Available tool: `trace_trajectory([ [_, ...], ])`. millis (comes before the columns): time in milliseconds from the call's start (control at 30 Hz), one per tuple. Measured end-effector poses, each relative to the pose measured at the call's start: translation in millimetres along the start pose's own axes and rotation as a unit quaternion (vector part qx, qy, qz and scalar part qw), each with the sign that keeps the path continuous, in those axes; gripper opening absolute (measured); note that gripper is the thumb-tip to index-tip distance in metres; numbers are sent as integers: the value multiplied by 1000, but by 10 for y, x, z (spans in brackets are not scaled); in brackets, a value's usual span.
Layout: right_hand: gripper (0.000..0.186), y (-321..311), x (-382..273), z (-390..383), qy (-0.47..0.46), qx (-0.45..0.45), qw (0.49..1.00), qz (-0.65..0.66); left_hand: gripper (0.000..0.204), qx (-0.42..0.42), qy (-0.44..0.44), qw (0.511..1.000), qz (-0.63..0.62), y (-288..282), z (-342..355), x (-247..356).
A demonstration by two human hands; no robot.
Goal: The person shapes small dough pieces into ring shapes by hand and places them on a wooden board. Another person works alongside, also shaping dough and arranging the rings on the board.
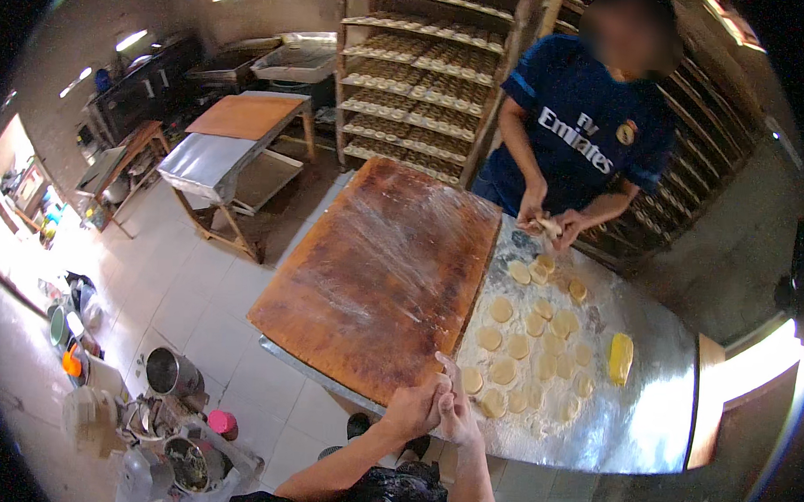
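Note:
My left hand [415,409] and my right hand [458,408] meet at the near right corner of a floured brown board [374,268]. Both are closed, fingers curled in against each other. Whatever lies between them is hidden, so I cannot make it out. Just right of my right hand, several flat round dough pieces [503,371] lie on the floured metal table [649,351]. Across the table a co-worker in a dark blue shirt [587,115] pinches a pale piece of dough [548,228] with both hands.
A yellow packet [621,359] sits on the table's right part. Behind stands a rack [419,77] with trays of small rounds. A low table [236,136] is at the back left. Metal pots [174,372] and a pink container [223,424] stand on the floor at left.

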State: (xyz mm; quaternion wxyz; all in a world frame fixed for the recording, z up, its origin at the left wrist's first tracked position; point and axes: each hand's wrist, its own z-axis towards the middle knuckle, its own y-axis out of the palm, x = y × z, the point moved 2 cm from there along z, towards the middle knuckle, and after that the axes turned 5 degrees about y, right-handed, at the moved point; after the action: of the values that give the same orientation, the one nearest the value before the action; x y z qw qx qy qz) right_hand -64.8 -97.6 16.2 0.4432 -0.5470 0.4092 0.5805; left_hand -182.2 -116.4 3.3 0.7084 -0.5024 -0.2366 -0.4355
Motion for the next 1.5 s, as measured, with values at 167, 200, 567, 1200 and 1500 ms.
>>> trace_trajectory([
  [167, 63, 94, 184, 9, 103, 91, 987, 83, 19, -19, 12, 999, -25, -144, 12, -173],
  [200, 61, 114, 211, -1, 68, 73, 994, 47, 19, -32, 4, 999, -13, -161, 19, -198],
  [567, 57, 182, 357, 35, 78, -20, 980, 183, 28, -104, -60, 992, 33, -465, 188, -288],
  [1200, 88, 303, 315, 359, 183, 22, 891, -415, 70, -189, -143, 941, 241, -530, 268, -846],
  [1500, 80, -9, 281, 189, 167, 32, 943, -285, 70, -206, -162, 931, 255, -370, 193, -733],
])
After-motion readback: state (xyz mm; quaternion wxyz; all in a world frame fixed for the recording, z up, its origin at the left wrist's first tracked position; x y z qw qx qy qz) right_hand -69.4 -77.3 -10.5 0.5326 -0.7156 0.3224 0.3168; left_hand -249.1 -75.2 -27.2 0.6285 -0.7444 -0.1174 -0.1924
